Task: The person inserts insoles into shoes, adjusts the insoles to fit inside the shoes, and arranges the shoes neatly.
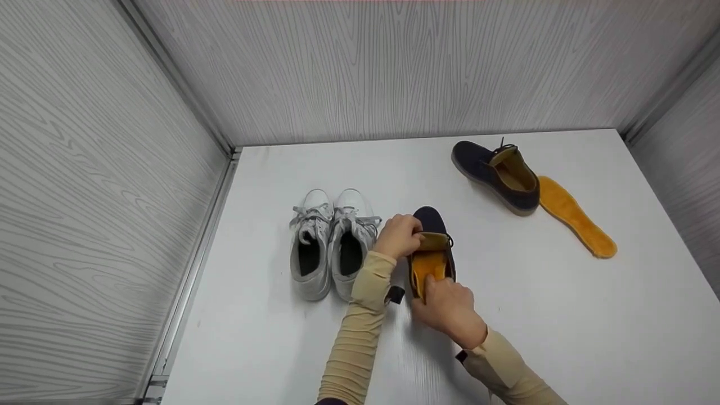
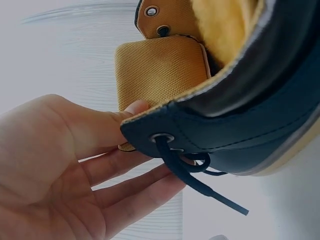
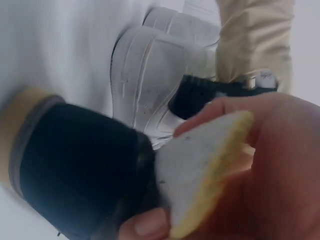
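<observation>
A dark navy lace-up shoe stands on the white table with its toe pointing away from me. At its tongue and the lace flap beside it, my left hand pinches with the thumb on top and the fingers below. A fuzzy yellow insole lies partly inside the shoe. My right hand grips the insole's heel end, which sticks up above the shoe's heel; its pale underside shows in the right wrist view. The insole's front end is hidden inside the shoe.
A pair of white sneakers stands just left of the navy shoe. At the back right lies the matching navy shoe, with another yellow insole next to its heel. Grey wood-grain panels border the table.
</observation>
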### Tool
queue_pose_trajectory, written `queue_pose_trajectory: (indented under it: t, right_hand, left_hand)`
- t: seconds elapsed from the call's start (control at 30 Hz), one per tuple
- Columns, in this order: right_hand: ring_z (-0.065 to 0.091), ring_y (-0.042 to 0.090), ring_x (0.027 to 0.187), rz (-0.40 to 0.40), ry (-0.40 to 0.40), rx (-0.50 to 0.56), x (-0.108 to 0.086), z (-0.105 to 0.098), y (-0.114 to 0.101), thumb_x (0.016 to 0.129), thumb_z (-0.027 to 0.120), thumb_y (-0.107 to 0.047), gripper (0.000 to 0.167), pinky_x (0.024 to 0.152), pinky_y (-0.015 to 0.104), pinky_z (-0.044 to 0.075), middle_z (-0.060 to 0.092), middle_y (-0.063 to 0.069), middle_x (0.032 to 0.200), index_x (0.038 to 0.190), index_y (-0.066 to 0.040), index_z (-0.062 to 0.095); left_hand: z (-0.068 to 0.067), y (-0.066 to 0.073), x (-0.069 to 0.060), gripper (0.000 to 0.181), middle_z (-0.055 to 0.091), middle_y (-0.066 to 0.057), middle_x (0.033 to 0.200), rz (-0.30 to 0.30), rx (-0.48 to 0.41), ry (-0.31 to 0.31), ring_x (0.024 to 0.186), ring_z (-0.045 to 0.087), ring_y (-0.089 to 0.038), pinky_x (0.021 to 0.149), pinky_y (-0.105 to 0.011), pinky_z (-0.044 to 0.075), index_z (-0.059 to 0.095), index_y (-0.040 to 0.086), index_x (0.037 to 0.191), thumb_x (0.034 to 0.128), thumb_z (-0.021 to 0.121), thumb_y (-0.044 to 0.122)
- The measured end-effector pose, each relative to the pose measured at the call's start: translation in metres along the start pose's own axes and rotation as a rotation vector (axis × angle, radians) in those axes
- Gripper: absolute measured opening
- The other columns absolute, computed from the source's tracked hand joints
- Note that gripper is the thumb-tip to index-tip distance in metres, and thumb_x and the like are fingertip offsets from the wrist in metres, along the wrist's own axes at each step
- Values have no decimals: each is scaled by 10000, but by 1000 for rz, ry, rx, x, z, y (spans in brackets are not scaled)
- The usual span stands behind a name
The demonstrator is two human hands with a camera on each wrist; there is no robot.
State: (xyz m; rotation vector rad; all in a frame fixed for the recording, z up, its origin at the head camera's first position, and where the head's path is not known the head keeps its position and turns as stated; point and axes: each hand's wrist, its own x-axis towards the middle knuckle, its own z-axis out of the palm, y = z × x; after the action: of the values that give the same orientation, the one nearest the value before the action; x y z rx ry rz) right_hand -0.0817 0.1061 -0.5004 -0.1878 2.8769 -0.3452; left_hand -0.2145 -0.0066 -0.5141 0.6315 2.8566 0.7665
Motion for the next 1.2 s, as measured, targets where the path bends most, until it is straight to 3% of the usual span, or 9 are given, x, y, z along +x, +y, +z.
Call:
queue_pose_trajectory:
  t: [0.17, 0.47, 0.77, 0.87, 1.03, 1.2]
  right_hand:
    - [609, 400, 698, 21, 5, -16, 22, 3, 2, 912, 598, -315, 349, 594, 512, 507, 552, 240, 812, 979, 27, 589]
    - [640, 451, 704, -16, 137, -44, 55, 22, 10, 936, 603, -286, 355, 586, 545, 524, 595, 266, 800, 930, 68, 630]
    - [605, 425, 614, -68, 104, -50, 45, 19, 13, 922, 630, -231, 290, 538, 529, 523, 542, 341, 969, 950, 57, 609]
    - [615, 419, 606, -89, 128, -22, 42, 18, 16, 890, 664, -199, 241, 522, 525, 520, 582, 291, 883, 866, 30, 594]
    - [634, 421, 617, -105, 96, -37, 43, 17, 19, 881, 659, -184, 286, 515, 531, 508, 603, 174, 659, 668, -17, 567]
    - [626, 402, 576, -122, 101, -68, 46, 19, 21, 872, 673, -185, 304, 488, 522, 501, 589, 153, 610, 630, -29, 576]
  left_hand:
    - [-1, 0, 0, 104, 676, -79, 846, 1, -7, -6, 791, 617, -249, 744, -362, 496, 739, 63, 841, 897, 662, 105]
    - [-3, -1, 1, 108, 679, -72, 795, 25, -2, 24, 749, 621, -254, 722, -367, 496, 729, 60, 777, 858, 666, 91]
    - [1, -4, 2, 128, 672, -55, 781, 19, 6, 16, 726, 604, -237, 697, -352, 487, 726, 78, 776, 882, 662, 112]
    - [1, -3, 2, 138, 665, -50, 763, 18, 5, 21, 697, 579, -222, 680, -339, 475, 720, 83, 762, 886, 665, 107]
    - [2, -2, 1, 146, 661, -49, 756, 19, 3, 26, 686, 563, -218, 676, -336, 466, 712, 81, 756, 891, 663, 109]
    - [3, -2, -1, 103, 698, -63, 839, -4, -4, 39, 779, 627, -250, 743, -359, 496, 751, 77, 844, 889, 675, 130]
